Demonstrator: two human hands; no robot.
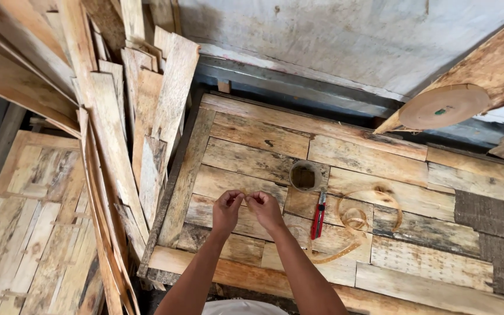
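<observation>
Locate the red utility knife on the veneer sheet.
In the head view, the red utility knife lies right of the right hand, just below the tape roll.

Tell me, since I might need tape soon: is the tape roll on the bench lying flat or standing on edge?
Lying flat: the tape roll shows its round hollow core facing up, just above the red utility knife.

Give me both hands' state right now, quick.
Left hand: fingers pinched shut; anything held is too small to tell.
Right hand: fingers pinched shut likewise; contents unclear.
</observation>
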